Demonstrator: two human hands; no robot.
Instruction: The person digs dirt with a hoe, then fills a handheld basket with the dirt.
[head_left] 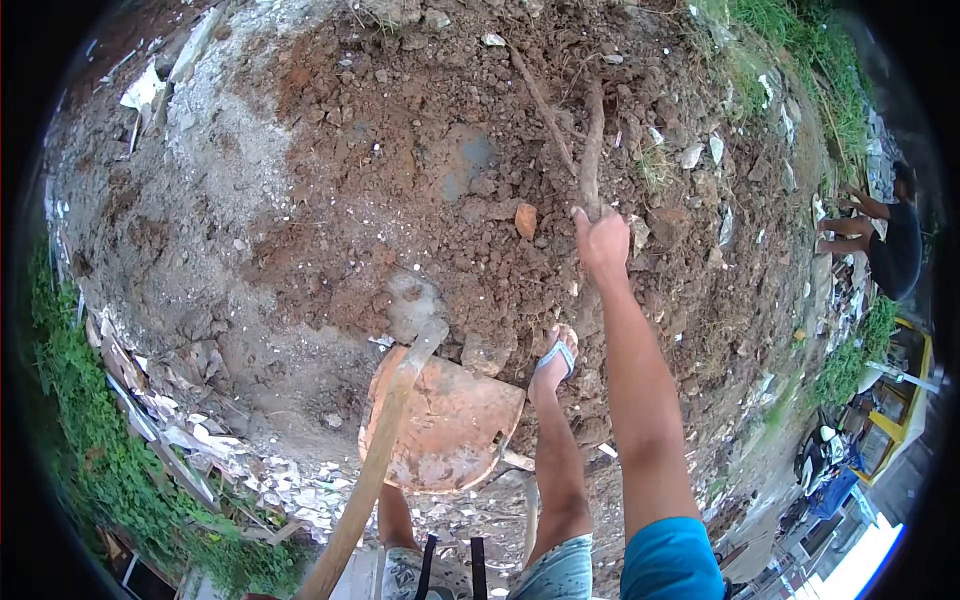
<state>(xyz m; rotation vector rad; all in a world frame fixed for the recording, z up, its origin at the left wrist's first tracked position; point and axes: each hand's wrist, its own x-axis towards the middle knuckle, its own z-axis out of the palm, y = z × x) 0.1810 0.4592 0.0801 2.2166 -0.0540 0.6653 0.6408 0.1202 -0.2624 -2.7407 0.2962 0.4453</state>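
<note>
The right hand is closing around a stiff, seemingly firmly rooted root, gripping its lower end; the left hand is out of view

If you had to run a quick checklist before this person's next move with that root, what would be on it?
1. Right hand closed round the root: ok, the grip sits at its lower end.
2. Root free of the soil mound: not ok, its upper part still runs into the earth.
3. Footing: ok, the sandalled foot is planted on the dirt.
4. Hoe at hand: ok, its blade rests in the soil by the orange pan.
5. Left hand: cannot tell, it is out of view.
6. Bystander clear: ok, squatting far off at the right edge.
</note>
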